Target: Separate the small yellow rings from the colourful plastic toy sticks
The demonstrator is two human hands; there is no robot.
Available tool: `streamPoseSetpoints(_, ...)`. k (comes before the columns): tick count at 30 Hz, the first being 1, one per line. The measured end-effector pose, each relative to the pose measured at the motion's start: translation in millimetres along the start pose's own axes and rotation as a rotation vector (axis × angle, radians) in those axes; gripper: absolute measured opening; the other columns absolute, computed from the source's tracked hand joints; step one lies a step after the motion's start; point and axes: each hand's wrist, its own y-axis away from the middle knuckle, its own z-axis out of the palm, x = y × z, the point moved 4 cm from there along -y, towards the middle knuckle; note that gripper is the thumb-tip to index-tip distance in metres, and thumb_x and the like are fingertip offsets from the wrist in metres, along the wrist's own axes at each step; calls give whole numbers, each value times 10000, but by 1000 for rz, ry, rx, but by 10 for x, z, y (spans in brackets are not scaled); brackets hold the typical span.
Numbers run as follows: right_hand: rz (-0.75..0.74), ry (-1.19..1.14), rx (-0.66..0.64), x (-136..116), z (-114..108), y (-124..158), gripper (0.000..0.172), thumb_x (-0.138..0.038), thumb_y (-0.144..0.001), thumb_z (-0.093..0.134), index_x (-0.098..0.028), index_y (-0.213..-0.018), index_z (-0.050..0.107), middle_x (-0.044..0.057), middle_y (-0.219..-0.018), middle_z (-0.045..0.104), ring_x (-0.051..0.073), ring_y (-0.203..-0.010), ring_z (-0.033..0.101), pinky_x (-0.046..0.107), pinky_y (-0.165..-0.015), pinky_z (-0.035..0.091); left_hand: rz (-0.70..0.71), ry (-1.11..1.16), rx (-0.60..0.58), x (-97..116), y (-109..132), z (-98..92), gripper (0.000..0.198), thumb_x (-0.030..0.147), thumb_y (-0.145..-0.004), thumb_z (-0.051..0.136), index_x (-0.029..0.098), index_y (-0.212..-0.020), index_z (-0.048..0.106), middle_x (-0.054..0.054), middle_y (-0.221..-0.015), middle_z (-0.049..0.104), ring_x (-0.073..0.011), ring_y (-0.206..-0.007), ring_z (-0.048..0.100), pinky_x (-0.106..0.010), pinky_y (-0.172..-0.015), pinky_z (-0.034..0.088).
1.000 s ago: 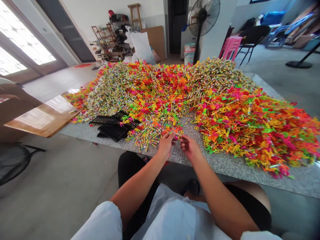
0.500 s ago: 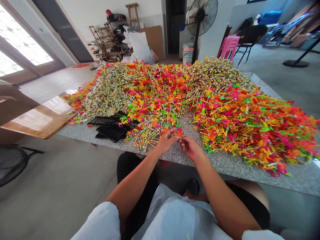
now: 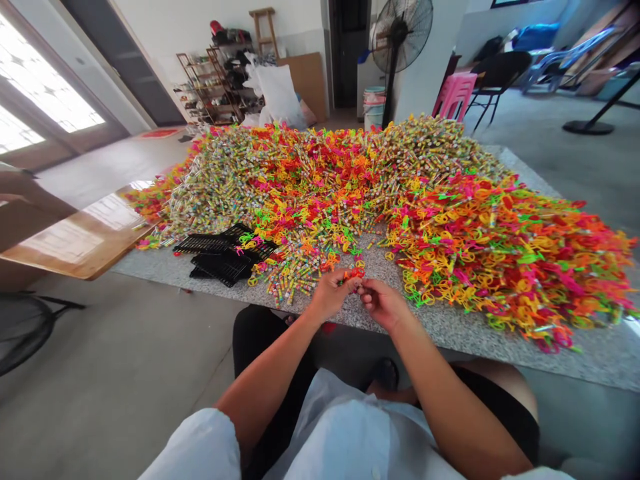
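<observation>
Close together at the table's front edge, my left hand [image 3: 330, 293] and my right hand [image 3: 383, 301] meet at the fingertips. An orange-red plastic loop piece [image 3: 357, 273] sticks up from the pinched fingers of my left hand. My right thumb and fingers are closed against the same spot; whatever small part they grip is hidden. Just left of my hands lies a loose pile of short patterned tubes [image 3: 290, 270]. To the right spreads a large heap of coloured plastic loop pieces [image 3: 480, 240] in orange, yellow, pink and green.
Stacked black plastic racks [image 3: 225, 257] lie at the front left of the speckled stone table [image 3: 560, 363]. Larger mounds of patterned tubes [image 3: 220, 173] cover its back. A wooden board [image 3: 75, 233] adjoins on the left. Behind stand a fan [image 3: 400, 37] and pink stools [image 3: 456, 93].
My hands have drawn closer together, and my left fingers have closed further around the orange-red piece. The piles look the same.
</observation>
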Motion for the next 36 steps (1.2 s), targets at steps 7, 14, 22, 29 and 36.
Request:
streamPoseSetpoints(7, -54, -52, -22, 143, -91, 165, 132, -215, -722, 782, -149, -775, 682, 6, -630, 665, 44, -431, 469, 122, -358, 362, 154, -114, 55, 74, 216, 67, 221, 405, -922, 671, 224, -956, 792, -49, -996, 762, -201, -944, 697, -356, -890, 548)
streamPoseSetpoints(14, -56, 60, -22, 185, -255, 193, 162, -279, -741, 802, -173, -772, 683, -1, -647, 666, 51, -420, 467, 153, -356, 379, 101, -27, 32, -106, 333, 215, 238, 402, -943, 631, 240, -1026, 784, -76, -1085, 747, -231, -1047, 681, -415, -978, 522)
streamPoseSetpoints(22, -701, 347, 261, -1411, -334, 240, 195, -328, -749, 777, -178, -819, 674, -18, -655, 654, 77, -439, 534, 183, -382, 420, -19, -498, 60, -302, -360, 16, 305, 362, -953, 590, 224, -1205, 695, -95, -1129, 704, -220, -1020, 646, -359, -943, 496)
streamPoseSetpoints(29, -1074, 384, 315, -2392, -45, -95, 371, -408, -916, 606, -269, -1259, 585, 37, -1131, 692, 91, -581, 646, 199, -458, 480, -205, -994, -13, -364, -933, 281, 440, 397, -989, 474, 248, -1387, 588, -173, -1305, 573, -304, -1075, 646, -403, -890, 495)
streamPoseSetpoints(36, -539, 1911, 317, -1305, 60, -987, 361, -153, -975, 484, -158, -1304, 633, 162, -1271, 668, 244, -1146, 654, 329, -980, 482, -299, -1020, -97, -539, -1017, 217, 463, 333, -962, 486, 208, -1402, 550, -201, -1189, 663, -322, -1053, 680, -413, -875, 503)
